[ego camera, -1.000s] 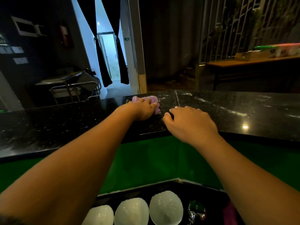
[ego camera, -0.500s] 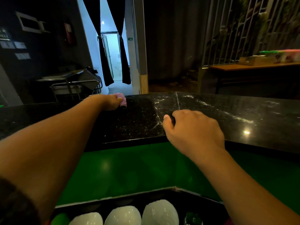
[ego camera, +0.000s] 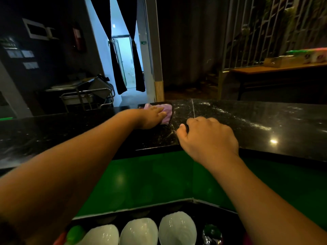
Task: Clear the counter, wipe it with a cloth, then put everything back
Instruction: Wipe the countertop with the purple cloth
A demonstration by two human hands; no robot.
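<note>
1. A black speckled table (ego camera: 265, 124) runs across the view. A thin pale seam (ego camera: 193, 108) crosses its top from front to back and serves here as the marker for everything else.
2. The pink-purple cloth (ego camera: 167, 112) lies bunched on the table just left of the seam, towards the far edge.
3. The left hand (ego camera: 152, 118) is on the cloth, left of the seam. Its fingers are laid out fairly straight across the fabric and press it down rather than clutching it. The bare forearm reaches in from the lower left.
4. The right hand (ego camera: 208, 138) rests knuckles-up on the table just right of the seam, near the front edge. Its fingers are curled under, with the thumb tip close to the seam. Nothing can be seen inside the curl.
5. Wet streaks and specks glint on the table right of the seam.
6. Below the seam, under the front edge, hangs a glossy green panel (ego camera: 150, 183).
7. Lower still, nearest the camera, three white bowls (ego camera: 138, 230) stand in a row on a lower black surface (ego camera: 221, 214).
8. Beyond the seam and to its left is a lit doorway (ego camera: 123, 64) with dark curtains (ego camera: 118, 75). Further left stands a metal trolley (ego camera: 86, 94).
</note>
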